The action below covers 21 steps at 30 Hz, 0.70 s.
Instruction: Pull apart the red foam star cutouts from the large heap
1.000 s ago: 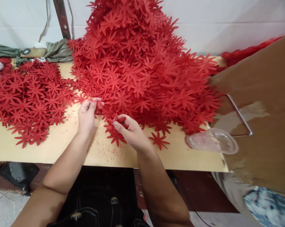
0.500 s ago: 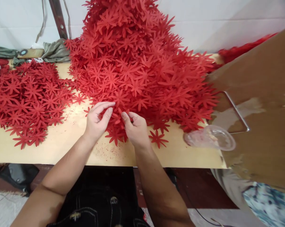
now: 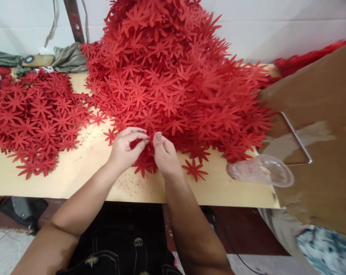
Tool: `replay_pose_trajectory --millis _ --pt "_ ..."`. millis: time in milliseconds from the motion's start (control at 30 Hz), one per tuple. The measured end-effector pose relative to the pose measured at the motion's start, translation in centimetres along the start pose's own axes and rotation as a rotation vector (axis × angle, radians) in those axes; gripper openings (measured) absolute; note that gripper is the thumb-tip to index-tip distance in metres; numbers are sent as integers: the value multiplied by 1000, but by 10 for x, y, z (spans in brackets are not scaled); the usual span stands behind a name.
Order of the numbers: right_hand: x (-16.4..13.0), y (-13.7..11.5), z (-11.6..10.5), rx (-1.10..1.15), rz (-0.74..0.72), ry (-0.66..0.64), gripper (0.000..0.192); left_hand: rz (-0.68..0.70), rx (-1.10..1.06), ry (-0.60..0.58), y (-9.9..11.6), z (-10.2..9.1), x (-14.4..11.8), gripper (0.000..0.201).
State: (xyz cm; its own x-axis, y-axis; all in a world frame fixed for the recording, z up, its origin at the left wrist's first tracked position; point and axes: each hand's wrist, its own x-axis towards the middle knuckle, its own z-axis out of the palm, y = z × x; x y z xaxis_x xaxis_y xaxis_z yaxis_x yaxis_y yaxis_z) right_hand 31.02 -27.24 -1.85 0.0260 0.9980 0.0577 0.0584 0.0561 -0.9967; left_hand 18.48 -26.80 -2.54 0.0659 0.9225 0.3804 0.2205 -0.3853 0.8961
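Seen from a head camera, looking down on a pale yellow-tan tabletop [image 3: 75,175]. Far left of both hands, well apart from them: a low, spread layer of flat red star-shaped foam cut-outs [image 3: 35,114]. Next, the left hand [image 3: 126,149], fingers curled, thumb and fingertips pressed together on a small bunch of red foam flower pieces [image 3: 145,152] at the near foot of the heap. Touching that same bunch from the other side, the right hand [image 3: 164,152], thumb raised, fingers closed on the pieces; fingertips of both hands meeting above the bunch, neither hand nearer than the other. Directly beyond the grip, rising away from it: a tall heap of the same red foam flowers [image 3: 173,68]. Just right of the right hand, lying flat and alone: one loose red flower [image 3: 194,169]. Farther right, near the table edge: a clear plastic cup on its side [image 3: 261,170] below a brown cardboard sheet [image 3: 319,126]. Compared with half a second ago: left fingers open and extended then, now curled shut; hands closer together, now meeting on the bunch.
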Motion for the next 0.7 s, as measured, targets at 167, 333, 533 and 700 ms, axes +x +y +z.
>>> replay_pose_trajectory --millis 167,333,533,700 --pt "-8 -1 1 -20 -16 -153 44 -311 -424 83 5 -2 4 8" --pt "-16 2 1 31 65 -303 30 -450 -614 310 -6 -17 14 15" --pt "-12 6 -7 34 78 -132 26 -416 -552 358 -11 -26 19 23" --pt "-10 3 -8 87 47 -29 34 -519 -587 306 -5 -18 16 14"
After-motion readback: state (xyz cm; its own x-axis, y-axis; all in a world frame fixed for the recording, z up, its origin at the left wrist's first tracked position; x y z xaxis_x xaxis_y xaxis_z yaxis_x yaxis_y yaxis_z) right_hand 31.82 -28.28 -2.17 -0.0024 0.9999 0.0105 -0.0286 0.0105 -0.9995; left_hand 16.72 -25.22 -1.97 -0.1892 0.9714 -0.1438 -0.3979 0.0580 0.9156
